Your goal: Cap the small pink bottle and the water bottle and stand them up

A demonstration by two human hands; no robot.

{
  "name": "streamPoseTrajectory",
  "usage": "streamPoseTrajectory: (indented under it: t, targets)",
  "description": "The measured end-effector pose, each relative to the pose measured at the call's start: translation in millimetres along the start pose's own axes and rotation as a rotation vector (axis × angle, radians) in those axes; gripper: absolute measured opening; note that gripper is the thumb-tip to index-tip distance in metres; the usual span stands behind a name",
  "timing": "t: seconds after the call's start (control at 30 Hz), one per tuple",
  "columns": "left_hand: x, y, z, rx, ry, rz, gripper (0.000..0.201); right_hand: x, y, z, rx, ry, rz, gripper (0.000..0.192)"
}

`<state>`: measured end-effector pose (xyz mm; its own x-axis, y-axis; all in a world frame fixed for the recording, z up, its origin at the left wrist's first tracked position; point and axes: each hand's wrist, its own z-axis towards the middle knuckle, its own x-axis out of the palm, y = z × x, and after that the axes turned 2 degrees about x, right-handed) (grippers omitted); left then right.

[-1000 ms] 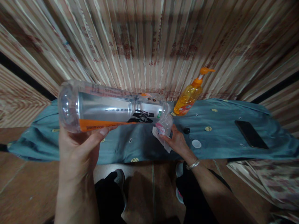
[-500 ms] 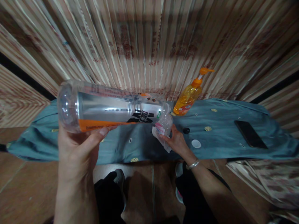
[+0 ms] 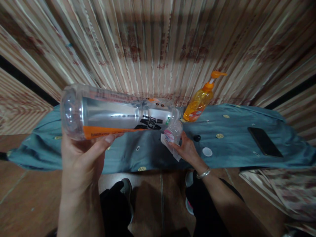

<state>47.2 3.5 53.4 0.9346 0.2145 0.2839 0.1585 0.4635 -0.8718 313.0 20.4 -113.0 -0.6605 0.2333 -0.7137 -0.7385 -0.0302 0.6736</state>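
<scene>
My left hand (image 3: 86,154) is closed around the base of a large clear plastic bottle (image 3: 111,113) with a silver and orange label. That bottle lies almost level in the air, its neck pointing right. Just below its neck is a small clear plastic bottle (image 3: 174,130) with a pinkish label, closed in my right hand (image 3: 187,148). The two bottle necks meet or overlap in view; whether they touch I cannot tell. White tissue-like material (image 3: 176,153) is pressed between my right fingers and the small bottle. Any liquid passing between them cannot be made out.
An orange pump bottle (image 3: 197,105) stands behind my right hand. A black cap (image 3: 197,138), a white round lid (image 3: 207,151) and a dark phone (image 3: 264,142) lie on the blue-green cloth (image 3: 237,125). Behind the cloth hangs a striped curtain (image 3: 153,42).
</scene>
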Motion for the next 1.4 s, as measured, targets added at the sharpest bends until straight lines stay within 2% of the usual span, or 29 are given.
streamPoseTrajectory:
  t: [0.3, 0.7, 0.97, 1.4]
  targets:
    - [-1.5, 0.4, -0.7, -0.011, -0.029, -0.017, 0.073, -0.9, -0.2, 0.3, 0.001, 0.004, -0.017, 0.047]
    - [-1.3, 0.0, -0.5, 0.014, 0.002, -0.002, 0.067, -0.7, 0.1, 1.0, -0.018, -0.011, -0.058, 0.044]
    - [-2.1, 1.2, -0.6, 0.002, -0.010, -0.002, 0.075, -2.3, 1.9, 1.1, -0.006, 0.011, -0.015, 0.044]
    - [-3.7, 0.8, -0.6, 0.014, 0.037, 0.002, 0.072, -1.7, 1.5, 0.8, -0.005, 0.003, -0.022, 0.045]
